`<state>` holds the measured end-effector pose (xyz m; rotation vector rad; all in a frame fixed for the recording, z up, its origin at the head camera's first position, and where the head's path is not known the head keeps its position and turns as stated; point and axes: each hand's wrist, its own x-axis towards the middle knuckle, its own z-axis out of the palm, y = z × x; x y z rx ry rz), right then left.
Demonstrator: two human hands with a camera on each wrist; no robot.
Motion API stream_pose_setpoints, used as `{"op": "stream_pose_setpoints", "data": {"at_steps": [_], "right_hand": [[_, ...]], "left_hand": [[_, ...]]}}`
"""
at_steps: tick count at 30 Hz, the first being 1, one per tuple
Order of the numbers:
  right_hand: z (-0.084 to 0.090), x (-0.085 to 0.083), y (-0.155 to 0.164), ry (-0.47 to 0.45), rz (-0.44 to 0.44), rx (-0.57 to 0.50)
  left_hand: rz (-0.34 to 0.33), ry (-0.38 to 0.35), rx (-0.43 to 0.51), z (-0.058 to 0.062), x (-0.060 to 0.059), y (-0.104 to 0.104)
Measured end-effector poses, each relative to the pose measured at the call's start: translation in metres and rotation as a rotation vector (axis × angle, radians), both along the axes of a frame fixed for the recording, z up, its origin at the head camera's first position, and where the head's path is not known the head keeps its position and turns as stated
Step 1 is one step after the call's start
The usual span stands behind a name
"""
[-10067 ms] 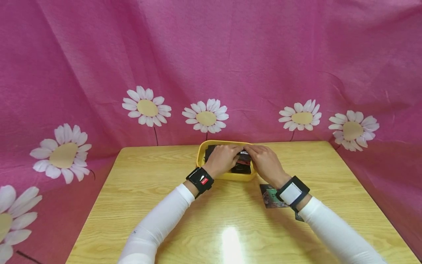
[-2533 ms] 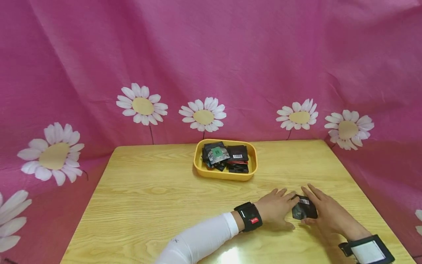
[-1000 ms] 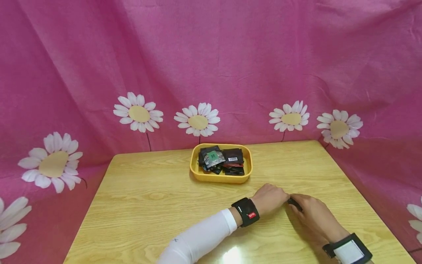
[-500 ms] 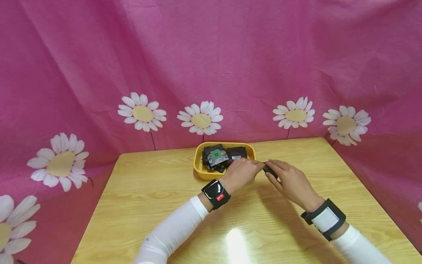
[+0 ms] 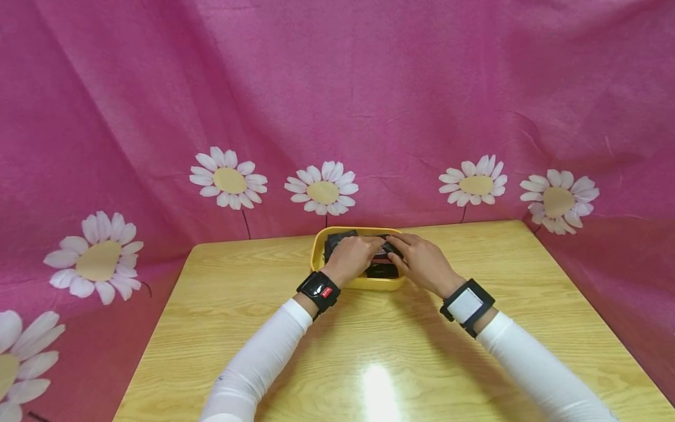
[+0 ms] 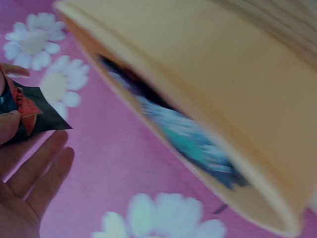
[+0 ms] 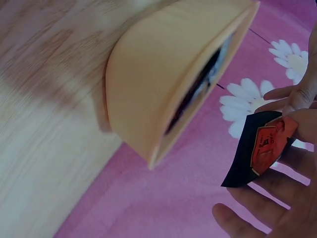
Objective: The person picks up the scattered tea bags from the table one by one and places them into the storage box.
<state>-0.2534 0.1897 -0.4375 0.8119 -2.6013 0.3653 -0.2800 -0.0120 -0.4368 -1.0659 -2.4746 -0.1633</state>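
Both hands hold one black packet (image 7: pixel 257 148) over the yellow tray (image 5: pixel 319 258) on the desk (image 5: pixel 369 346): left hand (image 5: pixel 354 255) and right hand (image 5: pixel 422 264) pinching it.

tray (image 5: pixel 318 254) at table's (image 5: pixel 253 328) far edge, packets (image 5: pixel 381 271) in tray, both hands above

Both hands, left hand (image 5: pixel 354 256) and right hand (image 5: pixel 422 262), crowded over the yellow tray (image 5: pixel 321 249) at the far middle of the table (image 5: pixel 369 346), blocking access from above and the near side; dark packets (image 5: pixel 383 271) filled the tray, little room inside. Table surface was open left and right of the tray and across the near half between the two sleeves. Pink flowered cloth (image 5: pixel 337 117) rose right behind the tray and along both table sides, closing off the far edge.
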Motion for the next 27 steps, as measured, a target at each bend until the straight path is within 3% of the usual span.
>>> {"op": "stream_pose_setpoints", "data": {"at_steps": [6, 14, 18, 21, 24, 27], "right_hand": [[-0.021, -0.024, -0.018, -0.023, -0.010, 0.057], [-0.043, -0.030, -0.029, -0.090, -0.021, 0.130], [-0.046, -0.029, -0.029, -0.153, -0.018, 0.161], [-0.045, -0.030, -0.028, -0.216, -0.035, 0.180], [-0.042, -0.030, -0.025, -0.266, -0.062, 0.171], [-0.037, -0.027, -0.023, -0.291, -0.086, 0.147]], "left_hand": [[0.067, -0.131, 0.065, -0.019, -0.015, -0.012], [0.146, -0.181, 0.000, -0.038, -0.016, -0.018], [0.186, -0.222, -0.090, -0.041, -0.015, -0.017], [0.222, -0.305, -0.135, -0.039, -0.016, -0.016], [0.246, -0.386, -0.127, -0.037, -0.016, -0.019], [0.238, -0.418, -0.084, -0.034, -0.016, -0.024]]}}
